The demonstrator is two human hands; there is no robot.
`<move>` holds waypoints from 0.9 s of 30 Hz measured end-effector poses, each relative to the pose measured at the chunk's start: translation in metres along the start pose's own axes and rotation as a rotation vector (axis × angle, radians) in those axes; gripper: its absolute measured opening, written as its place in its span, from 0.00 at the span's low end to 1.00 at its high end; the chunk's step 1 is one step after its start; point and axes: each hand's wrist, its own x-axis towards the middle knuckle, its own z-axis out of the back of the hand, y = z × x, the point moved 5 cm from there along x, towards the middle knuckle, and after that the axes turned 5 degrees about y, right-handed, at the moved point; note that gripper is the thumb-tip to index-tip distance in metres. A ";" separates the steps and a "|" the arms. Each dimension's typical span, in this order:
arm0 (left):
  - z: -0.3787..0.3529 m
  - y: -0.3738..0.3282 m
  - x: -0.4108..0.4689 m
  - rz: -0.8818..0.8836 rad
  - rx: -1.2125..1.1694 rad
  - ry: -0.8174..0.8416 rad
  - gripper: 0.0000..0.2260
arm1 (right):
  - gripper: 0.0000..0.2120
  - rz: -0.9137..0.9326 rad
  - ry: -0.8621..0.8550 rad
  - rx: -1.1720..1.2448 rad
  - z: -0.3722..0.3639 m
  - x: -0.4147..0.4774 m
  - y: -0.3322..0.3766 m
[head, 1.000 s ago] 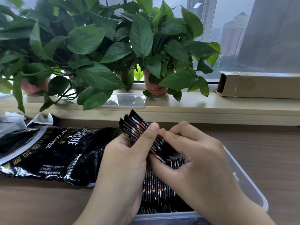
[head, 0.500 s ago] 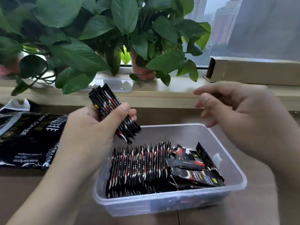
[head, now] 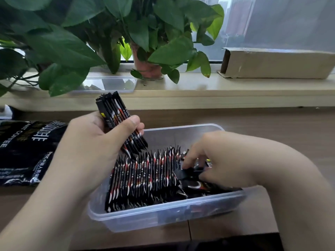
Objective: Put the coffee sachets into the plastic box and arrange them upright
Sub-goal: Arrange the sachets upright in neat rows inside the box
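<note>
Both hands are at work over the plastic box (head: 163, 220), which sits on the surface (head: 290, 133) right in front of the person. The left hand (head: 87, 147) grips a tight bundle of sachets (head: 116, 115), thumb across its face and fingers curled behind. The bundle is tilted, with its lower ends just above the upright row (head: 145, 174). The right hand (head: 226, 160) reaches down into the right half of the box. Its fingers curl onto the loose sachets (head: 195, 185) lying flat there, and it looks to be pinching 1 of them, though blur hides the exact grip.

By my judgement the task is well past halfway. The left and middle of the box hold a dense run of sachets standing on edge, packed side by side. 2 things are left. The flat sachets on the right need to be stood up, and the bundle in the left hand needs to be set in beside the row. The coffee bag (head: 27, 151) lies slumped on the surface to the left of the box, and I cannot tell whether any sachets are inside it.
</note>
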 end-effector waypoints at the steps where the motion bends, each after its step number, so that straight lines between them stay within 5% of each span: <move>1: 0.000 0.001 0.001 0.000 0.000 0.008 0.08 | 0.17 0.009 0.000 0.012 -0.001 0.002 0.001; 8: 0.001 0.004 0.003 -0.022 -0.005 0.043 0.04 | 0.11 0.063 -0.114 0.161 0.010 -0.002 0.000; 15: -0.005 0.006 0.008 -0.002 -0.095 0.140 0.10 | 0.10 0.079 -0.611 0.780 0.037 -0.011 -0.016; 21: -0.018 -0.009 -0.010 -0.014 -0.159 0.349 0.08 | 0.06 0.196 -0.530 1.064 0.026 0.000 0.016; 27: -0.019 -0.005 -0.009 0.025 -0.270 0.359 0.10 | 0.03 0.241 -0.605 1.024 0.023 -0.002 0.027</move>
